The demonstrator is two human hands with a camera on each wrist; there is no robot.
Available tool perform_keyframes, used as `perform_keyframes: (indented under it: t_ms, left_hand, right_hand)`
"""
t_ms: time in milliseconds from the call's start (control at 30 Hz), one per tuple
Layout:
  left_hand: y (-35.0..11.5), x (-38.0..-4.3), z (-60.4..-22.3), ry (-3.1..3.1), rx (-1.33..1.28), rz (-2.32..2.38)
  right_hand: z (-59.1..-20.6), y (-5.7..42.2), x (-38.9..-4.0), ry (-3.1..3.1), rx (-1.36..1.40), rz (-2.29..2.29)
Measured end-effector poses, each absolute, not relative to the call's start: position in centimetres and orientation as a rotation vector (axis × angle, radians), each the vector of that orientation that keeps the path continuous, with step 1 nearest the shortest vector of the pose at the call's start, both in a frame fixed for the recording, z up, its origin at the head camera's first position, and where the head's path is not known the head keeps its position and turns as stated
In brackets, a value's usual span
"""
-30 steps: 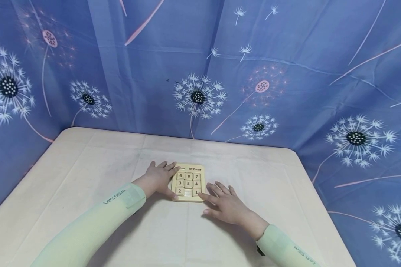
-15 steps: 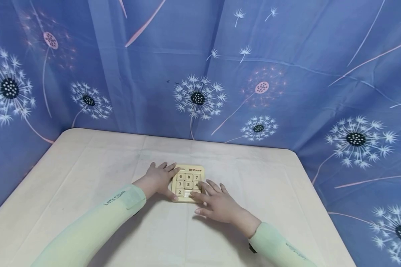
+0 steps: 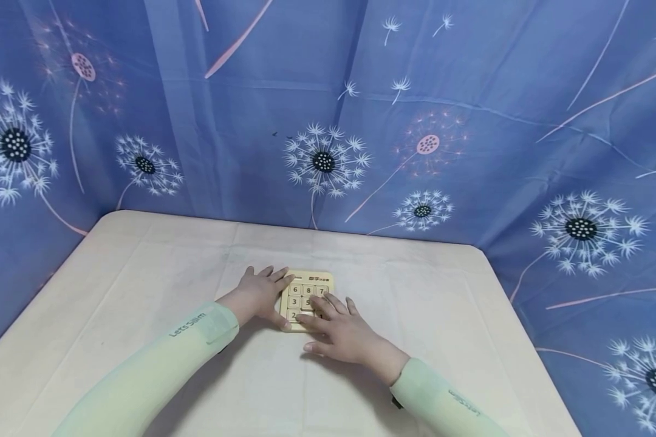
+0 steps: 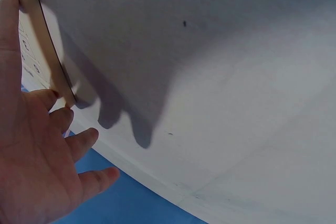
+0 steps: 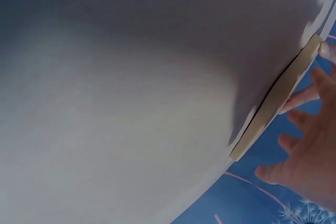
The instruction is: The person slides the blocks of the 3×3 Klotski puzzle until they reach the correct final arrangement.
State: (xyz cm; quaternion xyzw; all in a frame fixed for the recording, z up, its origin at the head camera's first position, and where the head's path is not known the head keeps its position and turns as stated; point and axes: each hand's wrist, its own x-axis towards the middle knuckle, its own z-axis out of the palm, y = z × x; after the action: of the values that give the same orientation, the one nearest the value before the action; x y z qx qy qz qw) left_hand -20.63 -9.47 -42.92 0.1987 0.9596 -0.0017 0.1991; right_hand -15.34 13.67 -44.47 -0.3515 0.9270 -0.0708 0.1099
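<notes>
A pale yellow number slide puzzle [image 3: 314, 274] lies flat on the table, its square tiles printed with digits. The top row reads 6, 8, 7, and below it on the left are 3 and 2. My left hand [image 3: 258, 294] rests at the puzzle's left side, thumb on the near corner and index finger on the far one, fingers spread. Over the lower right of the puzzle lies my right hand [image 3: 344, 334], index fingertip next to the 2 tile [image 3: 293, 315]. Its fingers are extended and cover the 4 tile. In the right wrist view the puzzle's side [image 5: 278, 95] shows edge-on.
A pale cloth covers the table [image 3: 169, 255], which has rounded far corners. Behind and beside it hangs a blue curtain [image 3: 240, 152] with a dandelion print. Light green sleeves [image 3: 158, 364] cover both forearms.
My right hand has moved left across the puzzle, its index fingertip going from the 1 tile to beside the 2 tile. My left hand has stayed in place.
</notes>
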Motion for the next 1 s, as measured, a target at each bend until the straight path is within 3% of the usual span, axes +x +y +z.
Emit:
perform_keyframes:
  t_ms: [1000]
  left_hand:
    - [-9.5, -20.8, -43.2, 2.691, 0.559, -0.022]
  right_hand:
    - [-45.0, 14.9, -15.4, 2.727, -0.949, -0.249]
